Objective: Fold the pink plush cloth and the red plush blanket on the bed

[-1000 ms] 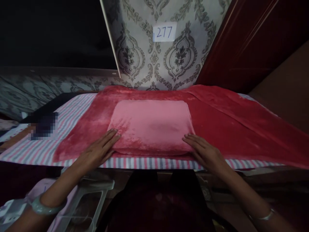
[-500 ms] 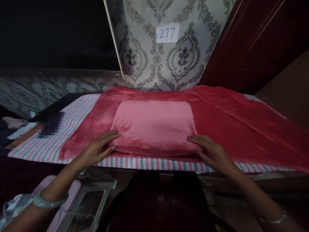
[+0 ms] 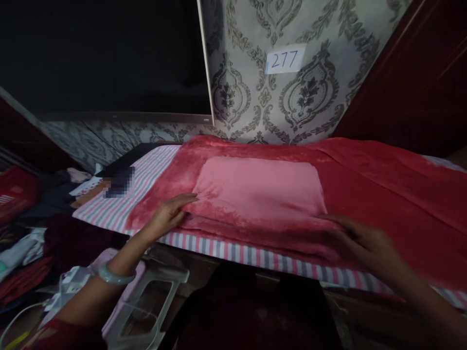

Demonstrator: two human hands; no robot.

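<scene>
A folded piece of pink fleece (image 3: 259, 187) lies as a flat rectangle on a spread red plush blanket (image 3: 372, 194). My left hand (image 3: 170, 214) is closed on the fleece's near left corner, fingers on top and thumb against the front edge. At the near right corner my right hand (image 3: 365, 240) also grips it; the fingers lie over the top with the thumb at the front, slightly blurred. Layers show along the fleece's near side, which bulges up a little between the hands.
Under the blanket is a striped cloth (image 3: 248, 253) on a table. A dark pixelated object (image 3: 120, 182) lies on its left end. Behind are a black screen (image 3: 105, 58) and a wall note reading 277 (image 3: 285, 59). A pale stool (image 3: 146, 301) stands below left.
The view has swung left, shifting everything rightward. My right hand has moved out and nearer me with the fleece's right corner, and the near edge there now looks looser and thicker.
</scene>
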